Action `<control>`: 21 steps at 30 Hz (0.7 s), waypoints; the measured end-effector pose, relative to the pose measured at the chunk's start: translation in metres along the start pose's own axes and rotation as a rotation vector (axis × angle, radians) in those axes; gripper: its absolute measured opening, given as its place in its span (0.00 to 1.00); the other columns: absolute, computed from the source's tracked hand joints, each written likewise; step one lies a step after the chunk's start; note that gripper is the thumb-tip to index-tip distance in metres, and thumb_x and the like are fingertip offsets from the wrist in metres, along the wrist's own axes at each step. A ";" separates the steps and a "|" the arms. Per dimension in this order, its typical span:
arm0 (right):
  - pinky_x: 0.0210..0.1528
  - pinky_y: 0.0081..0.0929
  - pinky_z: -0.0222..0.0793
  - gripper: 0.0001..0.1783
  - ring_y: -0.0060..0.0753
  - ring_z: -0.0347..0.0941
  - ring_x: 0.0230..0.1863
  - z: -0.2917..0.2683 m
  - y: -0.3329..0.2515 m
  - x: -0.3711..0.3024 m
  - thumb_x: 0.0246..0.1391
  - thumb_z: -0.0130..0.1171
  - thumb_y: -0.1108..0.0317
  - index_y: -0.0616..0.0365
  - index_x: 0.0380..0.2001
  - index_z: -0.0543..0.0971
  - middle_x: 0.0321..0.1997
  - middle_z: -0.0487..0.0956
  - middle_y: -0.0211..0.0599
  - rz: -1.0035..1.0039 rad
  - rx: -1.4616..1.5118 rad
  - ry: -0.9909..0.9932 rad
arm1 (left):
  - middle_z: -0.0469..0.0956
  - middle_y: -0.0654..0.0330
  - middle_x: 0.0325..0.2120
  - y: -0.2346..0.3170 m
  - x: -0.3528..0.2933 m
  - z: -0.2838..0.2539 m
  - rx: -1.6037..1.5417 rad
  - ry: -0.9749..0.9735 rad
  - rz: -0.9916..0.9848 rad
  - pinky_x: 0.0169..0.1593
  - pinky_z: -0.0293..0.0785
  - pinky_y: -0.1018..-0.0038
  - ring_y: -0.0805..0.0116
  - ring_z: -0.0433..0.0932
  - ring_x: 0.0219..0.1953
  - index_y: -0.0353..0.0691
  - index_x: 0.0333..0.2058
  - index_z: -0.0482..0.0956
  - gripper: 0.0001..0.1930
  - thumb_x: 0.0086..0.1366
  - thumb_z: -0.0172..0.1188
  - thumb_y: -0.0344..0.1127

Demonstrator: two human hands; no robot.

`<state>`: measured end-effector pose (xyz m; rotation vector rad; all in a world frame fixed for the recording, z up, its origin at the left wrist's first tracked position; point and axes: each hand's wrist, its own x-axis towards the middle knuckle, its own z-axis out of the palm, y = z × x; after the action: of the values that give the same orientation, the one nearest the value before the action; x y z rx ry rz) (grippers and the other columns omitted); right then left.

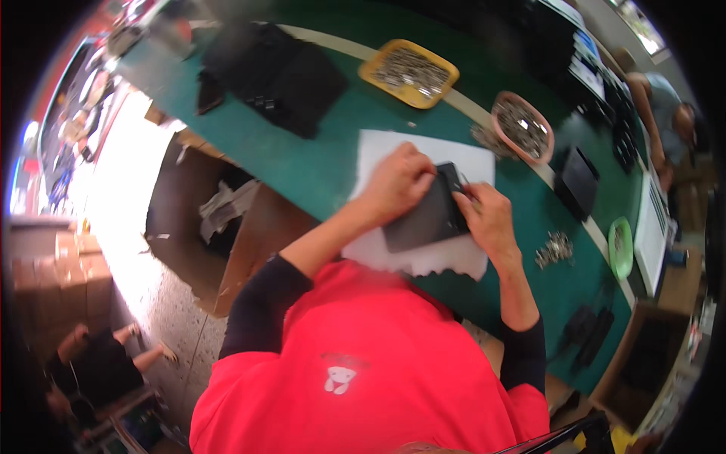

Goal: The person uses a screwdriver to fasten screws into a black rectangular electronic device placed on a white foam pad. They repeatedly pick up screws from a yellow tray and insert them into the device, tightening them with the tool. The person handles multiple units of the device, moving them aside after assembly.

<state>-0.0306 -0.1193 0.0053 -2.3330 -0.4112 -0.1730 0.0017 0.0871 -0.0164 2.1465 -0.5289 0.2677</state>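
A flat black rectangular piece (425,217), like a wallet or small pouch, lies on a white sheet (378,151) in front of me. My left hand (397,181) is closed in a pinch at its upper left edge. At its upper right edge, my right hand (485,216) pinches with thumb and forefinger. A small shiny bit shows by those fingertips, too small to name. Whatever sits between the left fingertips is hidden by the fingers.
A yellow tray (367,72) and a pink basket (550,147) hold small metal parts on the green table (302,170). More metal parts (554,250) lie loose near a green basket (622,261). Black pieces (276,76) are stacked far left. Another person (665,106) sits at far right.
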 end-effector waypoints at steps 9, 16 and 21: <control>0.36 0.35 0.71 0.12 0.48 0.77 0.33 0.003 0.004 -0.003 0.51 0.63 0.66 0.64 0.35 0.80 0.32 0.79 0.44 0.121 -0.010 0.018 | 0.74 0.60 0.28 0.015 0.007 -0.003 -0.109 -0.063 -0.258 0.30 0.71 0.74 0.71 0.72 0.23 0.36 0.30 0.80 0.03 0.57 0.61 0.28; 0.40 0.41 0.73 0.12 0.49 0.77 0.37 0.006 0.007 -0.007 0.54 0.59 0.60 0.57 0.34 0.81 0.35 0.79 0.41 0.127 0.037 0.001 | 0.75 0.59 0.29 0.019 0.008 0.007 0.109 0.001 -0.054 0.28 0.68 0.74 0.70 0.72 0.23 0.35 0.31 0.78 0.03 0.58 0.61 0.27; 0.36 0.40 0.73 0.12 0.47 0.77 0.34 0.005 0.006 -0.009 0.54 0.59 0.60 0.58 0.33 0.80 0.32 0.77 0.39 0.103 0.017 0.018 | 0.75 0.55 0.30 0.026 0.008 0.014 0.301 -0.008 -0.002 0.30 0.72 0.66 0.56 0.77 0.27 0.36 0.31 0.76 0.03 0.59 0.59 0.28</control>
<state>-0.0368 -0.1218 -0.0039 -2.3282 -0.2823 -0.1405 -0.0036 0.0599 -0.0027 2.4399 -0.5172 0.3562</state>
